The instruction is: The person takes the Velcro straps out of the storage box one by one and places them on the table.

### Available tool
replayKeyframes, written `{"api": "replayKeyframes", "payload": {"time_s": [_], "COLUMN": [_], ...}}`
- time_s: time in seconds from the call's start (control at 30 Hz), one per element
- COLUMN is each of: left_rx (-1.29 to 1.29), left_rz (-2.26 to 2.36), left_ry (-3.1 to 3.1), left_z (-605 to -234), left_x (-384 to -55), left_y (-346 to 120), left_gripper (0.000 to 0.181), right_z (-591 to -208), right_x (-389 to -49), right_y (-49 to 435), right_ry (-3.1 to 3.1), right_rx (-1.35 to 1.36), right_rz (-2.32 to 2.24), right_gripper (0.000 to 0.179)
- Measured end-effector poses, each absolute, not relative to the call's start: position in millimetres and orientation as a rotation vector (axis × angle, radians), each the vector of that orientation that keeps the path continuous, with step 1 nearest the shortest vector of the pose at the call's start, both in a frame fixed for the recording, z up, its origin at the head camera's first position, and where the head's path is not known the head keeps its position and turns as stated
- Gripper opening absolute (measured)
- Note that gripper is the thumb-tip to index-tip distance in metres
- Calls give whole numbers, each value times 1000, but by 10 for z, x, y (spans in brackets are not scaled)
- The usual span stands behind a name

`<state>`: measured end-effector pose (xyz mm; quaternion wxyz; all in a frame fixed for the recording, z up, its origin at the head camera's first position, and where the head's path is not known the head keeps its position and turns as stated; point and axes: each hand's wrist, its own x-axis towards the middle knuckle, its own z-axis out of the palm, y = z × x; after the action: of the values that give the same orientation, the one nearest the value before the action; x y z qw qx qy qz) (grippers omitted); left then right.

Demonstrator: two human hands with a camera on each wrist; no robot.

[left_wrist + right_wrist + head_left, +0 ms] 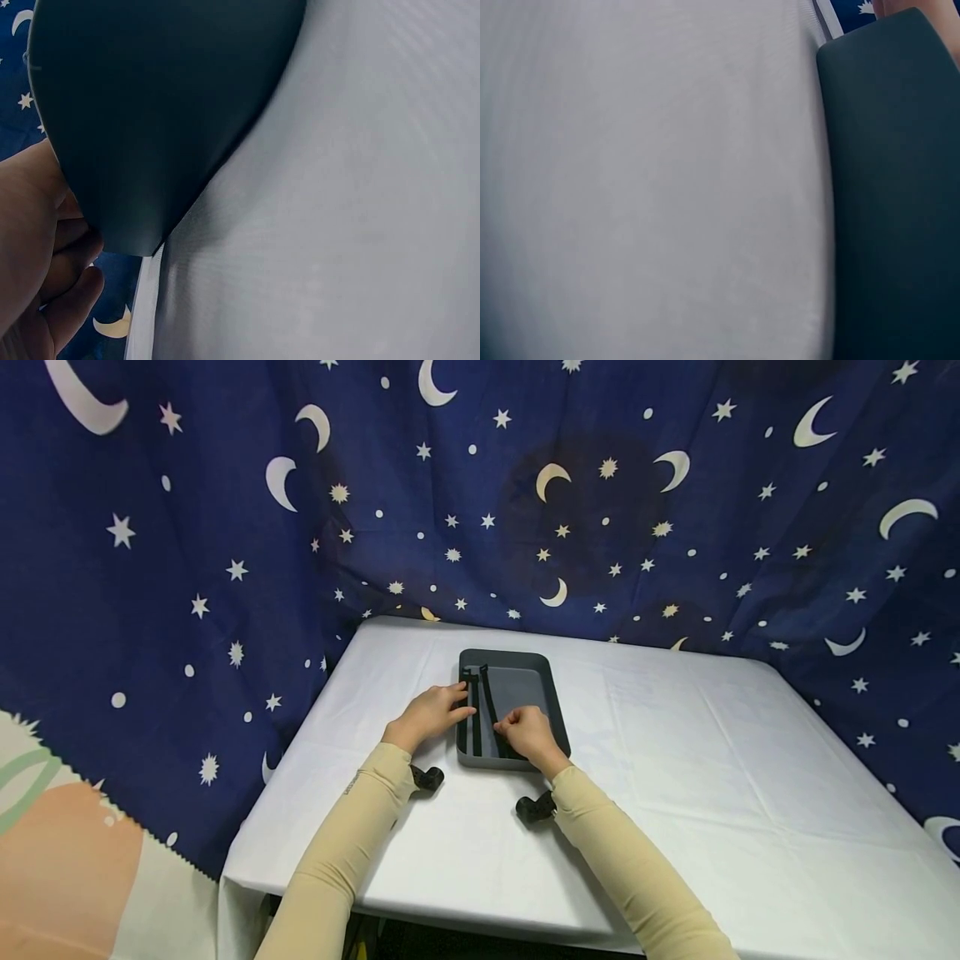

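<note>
A dark grey tray (558, 710) lies on the table, and narrow black straps lie inside it. One black strap (476, 727) runs lengthwise along the tray's left side, with a buckle-like end at the top. My left hand (431, 714) reaches over the left rim, its fingers loosely extended near that strap's upper part. A second black strap (489, 693) slants across the middle. My right hand (529, 733) pinches this one near its lower end, above the tray's front right. Both wrist views show mostly the tray's outer wall (165, 112), so the straps are hidden there.
A white cloth (675, 793) covers the table around the tray. Behind it hangs a dark blue curtain (510, 485) with moons and stars. Black wrist-worn devices (534, 810) stick out from the beige sleeves (630, 860) close to the tabletop.
</note>
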<state>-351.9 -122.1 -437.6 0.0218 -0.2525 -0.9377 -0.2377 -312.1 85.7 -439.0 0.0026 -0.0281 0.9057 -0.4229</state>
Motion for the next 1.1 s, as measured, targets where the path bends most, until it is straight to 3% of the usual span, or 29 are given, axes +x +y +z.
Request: {"api": "replayKeyframes", "payload": {"time_s": [1.1], "left_rx": [-795], "left_rz": [-726], "left_ry": [-2880], "left_z": [-4386], "left_x": [-3519], "left_y": [-1218], "left_gripper": [56], "right_z": [-4373], "right_x": [-3126], "right_y": [891], "right_ry": [2698], "right_rx": [-10], "right_rz": [-1549], "right_gripper": [18]}}
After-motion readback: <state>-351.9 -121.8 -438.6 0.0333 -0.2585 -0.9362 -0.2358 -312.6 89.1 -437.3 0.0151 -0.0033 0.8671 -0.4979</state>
